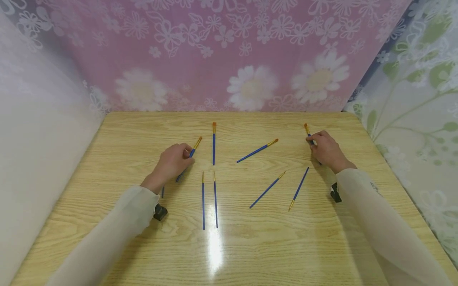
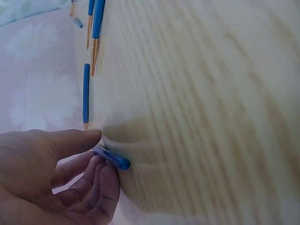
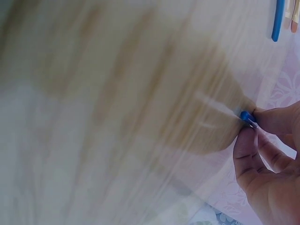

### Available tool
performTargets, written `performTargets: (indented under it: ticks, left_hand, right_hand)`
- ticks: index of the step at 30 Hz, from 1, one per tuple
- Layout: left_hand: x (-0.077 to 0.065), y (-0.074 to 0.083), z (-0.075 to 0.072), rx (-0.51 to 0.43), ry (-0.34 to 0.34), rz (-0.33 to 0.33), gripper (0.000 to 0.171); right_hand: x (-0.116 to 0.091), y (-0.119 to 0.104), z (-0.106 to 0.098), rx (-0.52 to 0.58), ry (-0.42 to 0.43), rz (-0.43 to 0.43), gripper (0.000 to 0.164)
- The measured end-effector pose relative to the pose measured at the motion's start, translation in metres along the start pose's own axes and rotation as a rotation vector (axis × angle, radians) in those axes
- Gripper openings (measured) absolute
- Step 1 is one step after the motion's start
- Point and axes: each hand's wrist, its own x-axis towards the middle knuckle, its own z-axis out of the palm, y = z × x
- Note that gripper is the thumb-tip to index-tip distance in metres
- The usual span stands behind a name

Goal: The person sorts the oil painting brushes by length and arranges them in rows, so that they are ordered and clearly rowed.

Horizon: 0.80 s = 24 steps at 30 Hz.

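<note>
In the head view my left hand (image 1: 172, 162) pinches a blue paintbrush (image 1: 197, 143) with a gold ferrule and brown bristles, at the table's left. The left wrist view shows this brush's blue handle end (image 2: 119, 162) between thumb and fingers, close above the wood. Over at the far right, my right hand (image 1: 327, 149) pinches a second blue paintbrush (image 1: 307, 129), bristles pointing away from me. Its rounded handle end (image 3: 245, 116) shows between thumb and fingertips in the right wrist view. Much of both handles is hidden by the hands.
Between the hands lie a flat brush (image 1: 214, 145), a slanted brush (image 1: 255, 153) and several thin brushes, including one (image 1: 203, 202) upright in view and one (image 1: 299, 188) with its tip toward me. Another handle (image 1: 162, 192) is partly under the left wrist. A pink floral curtain (image 1: 200, 59) hangs behind.
</note>
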Motion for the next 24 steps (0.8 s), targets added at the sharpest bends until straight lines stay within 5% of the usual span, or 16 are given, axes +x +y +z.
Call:
performTargets:
  ticks: [24]
  left_hand:
    - [0.0097, 0.0055, 0.0062, 0.053, -0.004, 0.017, 0.035]
  right_hand:
    - [-0.0008, -0.0012, -0.0001, -0.009, -0.004, -0.001, 0.041]
